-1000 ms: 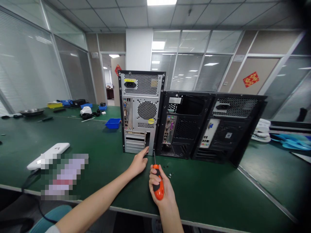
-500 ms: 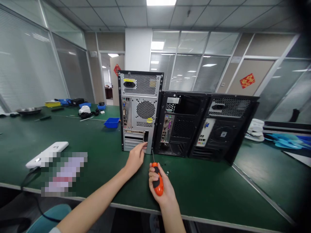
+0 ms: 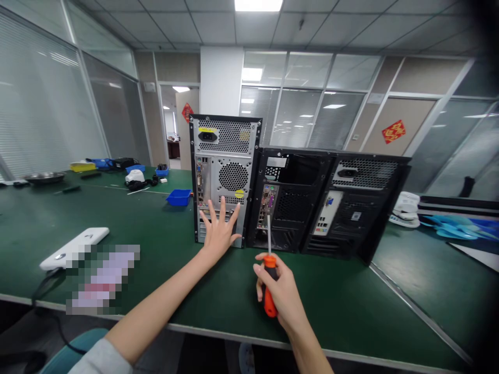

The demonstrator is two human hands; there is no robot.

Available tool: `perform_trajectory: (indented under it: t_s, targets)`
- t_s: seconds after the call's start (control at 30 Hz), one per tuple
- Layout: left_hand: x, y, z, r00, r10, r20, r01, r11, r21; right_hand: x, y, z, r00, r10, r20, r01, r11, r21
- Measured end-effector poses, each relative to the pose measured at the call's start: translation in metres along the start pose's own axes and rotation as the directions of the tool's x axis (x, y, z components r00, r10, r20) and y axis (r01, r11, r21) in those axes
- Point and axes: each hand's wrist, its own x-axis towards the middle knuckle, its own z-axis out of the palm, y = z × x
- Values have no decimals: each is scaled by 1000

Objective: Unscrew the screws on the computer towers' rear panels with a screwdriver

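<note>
My left hand (image 3: 219, 229) is spread wide, fingers fanned over the lower back panel of the tall silver computer case (image 3: 230, 143), across its expansion slots. Whether the fingertips press on the metal I cannot tell. My right hand (image 3: 283, 283) grips an orange and black screwdriver (image 3: 270, 285) by its handle. Its shaft points up and away, with the tip in front of the rear of the black computer case (image 3: 296, 208) in the middle. Beside that one stands another black computer case (image 3: 366, 208), further right.
The cases stand on a green table (image 3: 156, 280). A small blue tray (image 3: 179, 197) lies left of the silver case. Nearer the left are a white box-like device (image 3: 76, 248) with a black cable and a pixelated item (image 3: 107, 275). A white gadget (image 3: 406, 208) stands at the right.
My left hand has gone from fingers at the case's lower corner to a spread hand over the slots. The screwdriver has moved right and up, away from the silver case's bottom edge.
</note>
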Motion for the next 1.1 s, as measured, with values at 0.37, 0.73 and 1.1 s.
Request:
perform_trajectory:
  t_s: [0.37, 0.73, 1.1]
  targets:
    - [7, -2, 15, 1000, -14, 1, 14, 999, 31, 97, -42, -43, 704, -693, 155, 429, 242, -870]
    - [9, -4, 17, 999, -23, 31, 22, 999, 36, 160, -66, -9, 562, -786, 255, 475, 55, -878]
    - [12, -1, 15, 996, -52, 65, 50, 998, 33, 164, -71, -1, 631, -749, 202, 336, 29, -941]
